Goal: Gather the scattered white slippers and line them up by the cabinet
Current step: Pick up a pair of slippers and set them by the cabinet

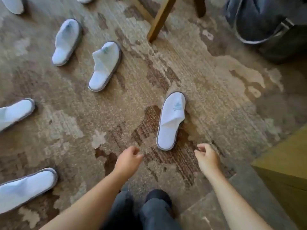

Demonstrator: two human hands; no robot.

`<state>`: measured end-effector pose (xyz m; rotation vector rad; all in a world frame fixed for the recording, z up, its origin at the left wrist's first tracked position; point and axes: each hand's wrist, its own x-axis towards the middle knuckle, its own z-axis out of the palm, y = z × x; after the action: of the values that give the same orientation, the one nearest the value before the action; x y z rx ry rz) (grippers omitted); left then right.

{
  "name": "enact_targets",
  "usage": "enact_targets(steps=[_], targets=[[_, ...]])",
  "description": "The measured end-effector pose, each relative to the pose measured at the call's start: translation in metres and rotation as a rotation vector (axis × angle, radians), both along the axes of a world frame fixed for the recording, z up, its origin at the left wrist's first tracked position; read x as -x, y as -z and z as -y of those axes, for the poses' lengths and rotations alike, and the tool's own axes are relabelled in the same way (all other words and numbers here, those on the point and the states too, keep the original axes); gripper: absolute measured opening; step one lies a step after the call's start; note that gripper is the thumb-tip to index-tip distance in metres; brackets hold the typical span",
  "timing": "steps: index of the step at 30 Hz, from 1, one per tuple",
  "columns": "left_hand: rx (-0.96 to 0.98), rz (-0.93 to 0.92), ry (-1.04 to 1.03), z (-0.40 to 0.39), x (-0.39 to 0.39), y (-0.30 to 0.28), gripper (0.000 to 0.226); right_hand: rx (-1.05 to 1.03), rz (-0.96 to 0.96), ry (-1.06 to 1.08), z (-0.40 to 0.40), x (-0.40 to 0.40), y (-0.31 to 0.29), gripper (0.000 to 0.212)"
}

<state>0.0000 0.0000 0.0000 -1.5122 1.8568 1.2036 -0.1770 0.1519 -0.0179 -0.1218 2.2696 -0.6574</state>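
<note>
Both my hands, left [128, 157] and right [206, 157], hang loosely curled, empty. Nearest slipper [171, 120] on rug [216, 90] just ahead; others scattered left. Risk: one-handed grab folds soft upper, slipper drops.

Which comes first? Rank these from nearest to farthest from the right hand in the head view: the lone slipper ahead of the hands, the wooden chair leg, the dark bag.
From the right hand:
1. Lone slipper, just ahead and slightly left, heel toward the hand.
2. Wooden chair leg, farther ahead, upper centre.
3. Dark bag, upper right corner, farthest.
</note>
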Motion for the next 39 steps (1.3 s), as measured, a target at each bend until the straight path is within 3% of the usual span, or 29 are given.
enact_targets(steps=[5,10,14,17,21,28,33,39], targets=[[0.046,-0.046,0.045,0.006,0.046,0.130,0.051,-0.095,-0.096,-0.032,0.000,0.008,0.120,0.029],[0.178,-0.167,0.009,-0.003,0.081,0.181,0.064,-0.111,-0.270,-0.140,-0.003,0.010,0.166,0.030],[0.285,-0.089,0.066,-0.015,0.091,0.176,0.079,-0.105,-0.201,-0.215,-0.010,0.009,0.160,0.034],[0.359,-0.029,0.172,-0.021,0.097,0.177,0.074,-0.137,-0.176,-0.225,-0.007,0.012,0.159,0.037],[0.337,-0.030,0.114,-0.016,0.100,0.185,0.069,-0.135,-0.228,-0.249,-0.009,0.010,0.163,0.038],[-0.030,-0.211,-0.085,-0.008,0.097,0.169,0.034,-0.031,-0.261,-0.233,-0.003,0.001,0.149,0.035],[-0.051,-0.465,-0.402,0.034,0.064,0.144,0.013,0.138,-0.244,-0.169,0.044,-0.014,0.140,0.029],[0.103,-0.530,-0.714,0.103,-0.010,0.089,0.011,0.253,-0.135,-0.276,0.133,-0.047,0.104,0.030]])
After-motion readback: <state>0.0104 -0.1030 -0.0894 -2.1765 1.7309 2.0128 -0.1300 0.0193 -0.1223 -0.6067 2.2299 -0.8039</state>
